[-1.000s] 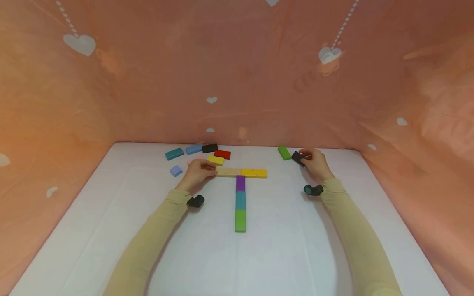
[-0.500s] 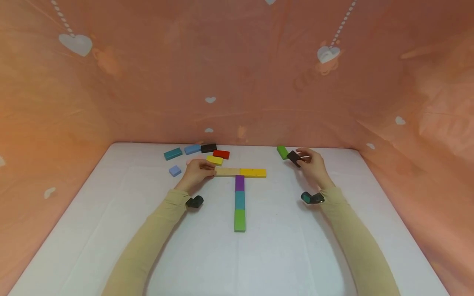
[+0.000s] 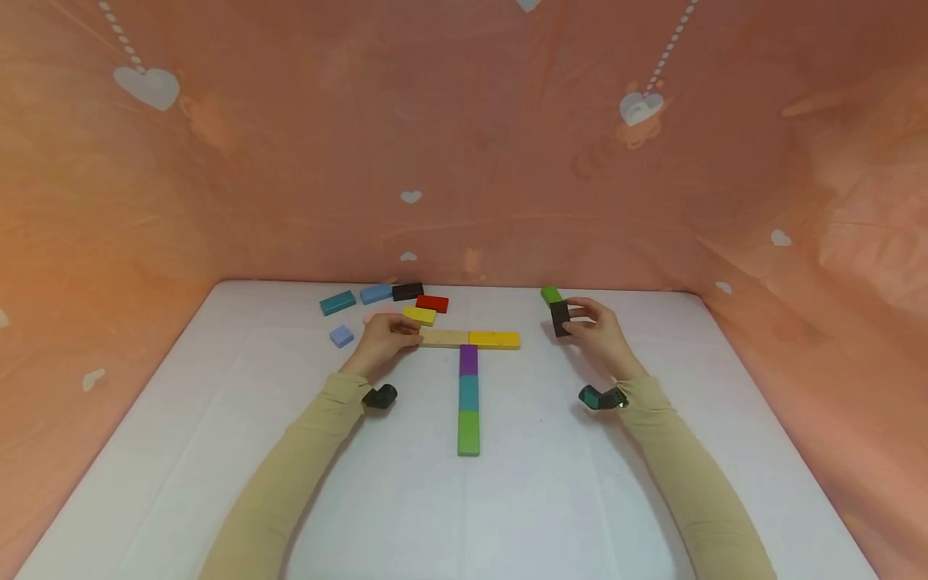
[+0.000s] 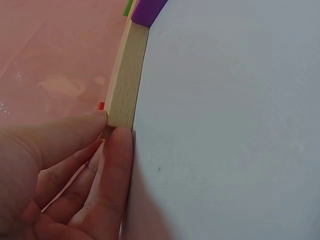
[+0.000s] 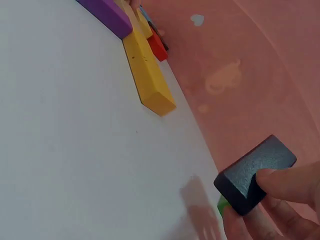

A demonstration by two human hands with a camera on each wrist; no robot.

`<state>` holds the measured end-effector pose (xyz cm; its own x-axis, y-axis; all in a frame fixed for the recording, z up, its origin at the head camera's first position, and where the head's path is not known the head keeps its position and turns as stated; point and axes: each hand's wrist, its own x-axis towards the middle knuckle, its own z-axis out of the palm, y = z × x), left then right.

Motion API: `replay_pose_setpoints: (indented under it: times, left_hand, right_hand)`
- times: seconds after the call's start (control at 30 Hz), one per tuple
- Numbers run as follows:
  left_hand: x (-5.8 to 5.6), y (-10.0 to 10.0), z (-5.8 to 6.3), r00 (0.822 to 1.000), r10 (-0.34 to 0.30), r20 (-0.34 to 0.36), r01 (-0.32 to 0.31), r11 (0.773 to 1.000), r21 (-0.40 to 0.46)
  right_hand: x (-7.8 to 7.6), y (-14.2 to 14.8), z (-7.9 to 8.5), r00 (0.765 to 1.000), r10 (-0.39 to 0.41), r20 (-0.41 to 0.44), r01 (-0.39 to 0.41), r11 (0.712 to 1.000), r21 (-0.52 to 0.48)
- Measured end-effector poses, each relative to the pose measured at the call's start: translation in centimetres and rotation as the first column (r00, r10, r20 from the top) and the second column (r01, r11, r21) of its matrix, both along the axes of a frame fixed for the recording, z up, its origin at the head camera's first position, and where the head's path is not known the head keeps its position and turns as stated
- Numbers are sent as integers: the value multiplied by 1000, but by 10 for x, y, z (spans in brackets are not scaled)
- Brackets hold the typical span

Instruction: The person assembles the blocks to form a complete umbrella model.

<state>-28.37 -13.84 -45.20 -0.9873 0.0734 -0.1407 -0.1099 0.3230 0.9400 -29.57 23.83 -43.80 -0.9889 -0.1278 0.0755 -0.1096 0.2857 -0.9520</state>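
Note:
My left hand [image 3: 384, 342] is at the left end of a plain wooden block [image 3: 445, 338], its thumb and a finger pinching that end in the left wrist view. The block lies end to end with a yellow-orange block [image 3: 495, 341]. Below their joint, a purple block [image 3: 469, 359], a teal block [image 3: 469, 393] and a green block [image 3: 468, 433] run in a column, making a T. Toward the back right, my right hand [image 3: 602, 334] grips a black block [image 5: 255, 172] between thumb and fingers, raised above the table in the right wrist view.
Behind the black block lies a loose green block [image 3: 550, 296]. Back left are a teal block [image 3: 337, 303], a blue block [image 3: 375, 293], another black block [image 3: 408, 291], a red block [image 3: 432, 304], a yellow block [image 3: 419, 316] and a small lavender block [image 3: 341, 336]. A pink curtain [image 3: 464, 161] surrounds the white table.
My right hand has moved left with the black block, which has turned from slanted to nearly upright in the head view and now partly covers the loose green block. The left hand stays put.

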Motion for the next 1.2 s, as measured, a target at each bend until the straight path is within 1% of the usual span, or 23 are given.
replay_pose_setpoints:
  times: [0.17,0.37,0.53,0.63,0.73,1.0,1.1,1.2]
  left_hand:
    - [1,-1,0,1000,0,-1,0,1000,2]
    - [1,-1,0,1000,-3,-11,4,1000,10]
    - [1,-1,1,1000,-3,-6,3,1000,6]
    - [1,0,1,1000,-4,-3,4,1000,7]
    - [0,0,0,1000,-5,1,5,1000,5]
    - [-2,-1,-2,1000,-10,-12,10,1000,2]
    - [-1,-2,-2,1000,-11,-18,11,1000,2]
    - [0,-1,-2,1000,-7,-12,7,1000,7]
  right_hand:
    - [-2,-7,-5,999,14,38,-14,1000,-7]
    - [-4,-17,-10,992,39,118,-31,997,-64]
    - [-7,-25,-12,989,54,137,-44,996,-76]
    - [-8,-29,-13,990,65,122,-56,995,-77]
    - [-10,-32,-14,990,67,123,-60,996,-62]
    - [-15,-38,-12,979,68,192,-67,998,-13]
    - [-16,-39,-10,977,71,202,-77,997,26]
    - [-18,-40,-7,977,69,201,-87,992,87]
